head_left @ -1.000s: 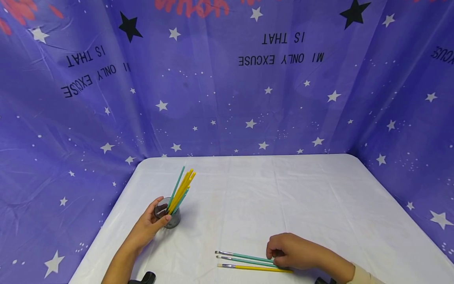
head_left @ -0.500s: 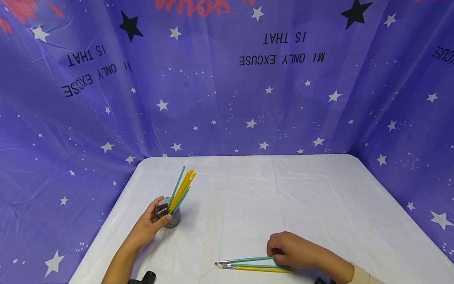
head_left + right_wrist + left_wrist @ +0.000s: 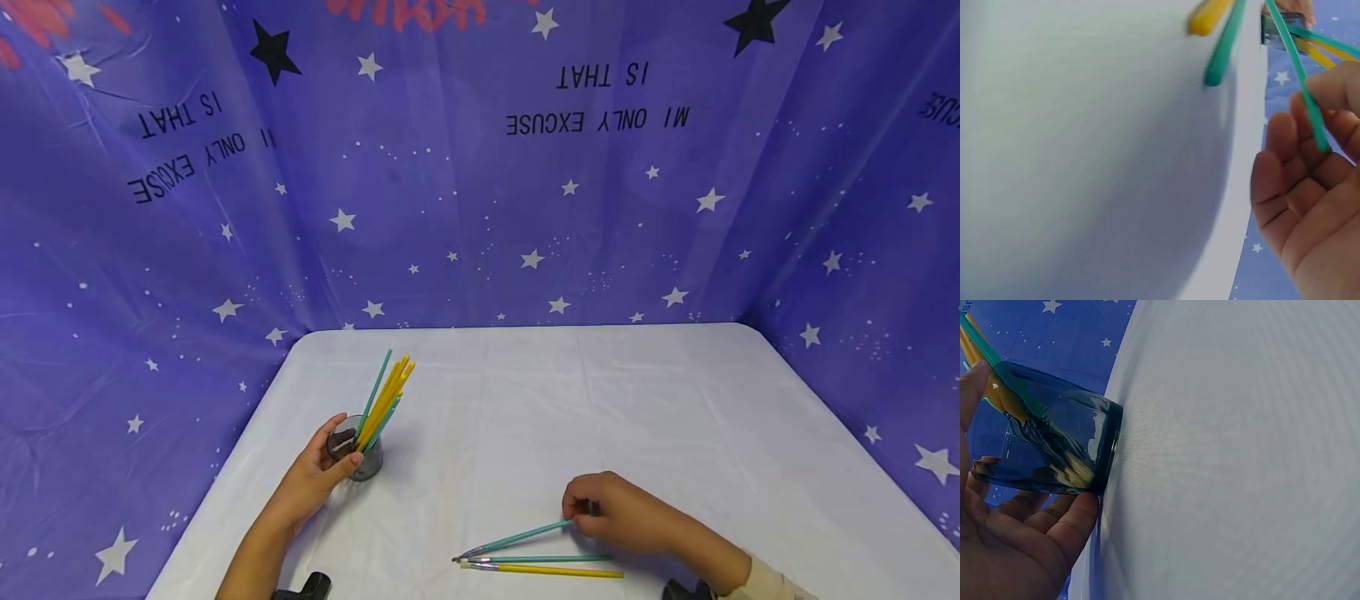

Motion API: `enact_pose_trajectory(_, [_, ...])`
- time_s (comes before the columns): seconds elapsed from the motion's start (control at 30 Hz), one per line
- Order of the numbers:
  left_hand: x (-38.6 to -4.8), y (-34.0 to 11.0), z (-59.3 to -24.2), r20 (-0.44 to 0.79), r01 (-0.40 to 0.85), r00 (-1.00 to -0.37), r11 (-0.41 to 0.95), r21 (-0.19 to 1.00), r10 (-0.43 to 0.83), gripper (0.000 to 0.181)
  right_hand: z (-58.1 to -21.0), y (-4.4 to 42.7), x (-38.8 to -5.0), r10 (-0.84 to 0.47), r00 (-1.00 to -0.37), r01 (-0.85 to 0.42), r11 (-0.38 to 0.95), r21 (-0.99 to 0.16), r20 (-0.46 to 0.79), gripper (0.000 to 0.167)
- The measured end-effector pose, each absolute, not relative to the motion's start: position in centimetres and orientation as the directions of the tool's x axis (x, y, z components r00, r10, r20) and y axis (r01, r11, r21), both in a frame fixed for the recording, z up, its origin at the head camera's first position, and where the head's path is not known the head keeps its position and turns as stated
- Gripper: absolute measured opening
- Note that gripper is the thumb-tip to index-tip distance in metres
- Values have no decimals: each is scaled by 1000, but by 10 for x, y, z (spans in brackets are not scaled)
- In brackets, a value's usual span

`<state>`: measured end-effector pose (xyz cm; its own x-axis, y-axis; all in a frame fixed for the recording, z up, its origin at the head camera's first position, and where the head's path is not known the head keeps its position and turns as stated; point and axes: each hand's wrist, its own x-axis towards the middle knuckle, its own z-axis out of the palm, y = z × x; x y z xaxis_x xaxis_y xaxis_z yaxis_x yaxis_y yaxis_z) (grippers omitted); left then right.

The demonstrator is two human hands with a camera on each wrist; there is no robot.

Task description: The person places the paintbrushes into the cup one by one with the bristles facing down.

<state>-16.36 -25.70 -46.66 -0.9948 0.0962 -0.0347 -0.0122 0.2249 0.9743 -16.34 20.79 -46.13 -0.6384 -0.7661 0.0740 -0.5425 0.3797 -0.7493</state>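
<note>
A dark see-through glass cup (image 3: 365, 468) stands at the left of the table, and my left hand (image 3: 311, 479) grips it round the side. Several yellow and green paintbrushes (image 3: 388, 400) lean in it, bristles down, as the left wrist view shows. Near the front edge my right hand (image 3: 626, 512) pinches the handle end of a green paintbrush (image 3: 521, 537) between thumb and finger. That brush slants up, its bristle end low by the others. Beside it a second green paintbrush (image 3: 551, 559) and a yellow paintbrush (image 3: 558, 571) lie on the table, bristles to the left.
The table has a white cover (image 3: 600, 400). A purple curtain with stars (image 3: 450, 183) hangs behind it and along both sides. Black wrist-mount parts (image 3: 311, 587) show at the bottom edge under each arm.
My right hand has risen slightly, lifting the handle end of the green paintbrush off the table. The brushes' bristle ends have drawn together. My left hand stays on the cup.
</note>
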Motion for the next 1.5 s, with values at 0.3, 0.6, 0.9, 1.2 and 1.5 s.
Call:
enact_pose_trajectory(0.3, [-163,-257,-466,-19,4,-994,214,977,104,78,-448,199,-168,-666,-733,-430,295,-853,139,19])
enact_pose_trajectory(0.6, [-163,-256,-466,-20,-1,-995,200,980,93,77,-439,182,-171,-551,-815,-289,125,-949,176,4])
enact_pose_trajectory(0.9, [-163,-255,-468,8,29,-995,202,979,103,76,-439,165,-174,-491,-828,-294,-33,-955,272,8])
enact_pose_trajectory(1.2, [-163,-255,-469,11,30,-995,196,980,96,76,-431,146,-177,-407,-846,-326,-118,-938,345,8])
enact_pose_trajectory(1.5, [-162,-255,-465,-9,10,-995,203,979,95,78,-413,125,-189,-306,-874,-332,-189,-924,377,10])
